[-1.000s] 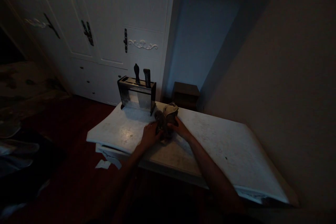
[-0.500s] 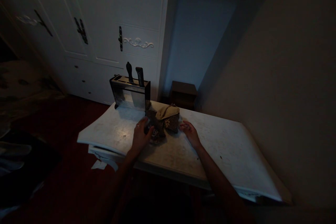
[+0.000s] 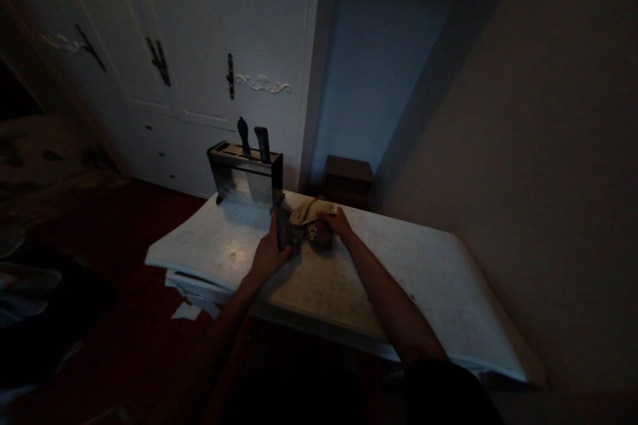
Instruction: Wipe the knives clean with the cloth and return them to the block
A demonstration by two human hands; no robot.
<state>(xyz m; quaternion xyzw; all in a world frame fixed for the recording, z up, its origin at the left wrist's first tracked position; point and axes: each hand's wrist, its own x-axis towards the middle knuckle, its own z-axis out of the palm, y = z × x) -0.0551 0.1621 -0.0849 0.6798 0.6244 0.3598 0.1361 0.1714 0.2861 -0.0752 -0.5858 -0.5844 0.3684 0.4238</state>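
A dark brown fabric item with a pale yellowish pattern and a tan, lining-like part lies bunched on the white tabletop. I cannot tell what kind of item it is, or whether it is one piece or two. My left hand is closed on its dark left side, thumb along the near face. On the other side, my right hand pinches the tan part near its right end. Some fingers of both hands are hidden.
A metal knife holder with two black-handled pieces in it stands behind and left of my left hand. Beyond the table are a white wardrobe and a small brown cabinet. A wall rises at the right.
My right hand has moved left and up onto the tan part and closed on it. My left hand has closed on the dark fabric, which is now gathered more tightly together.
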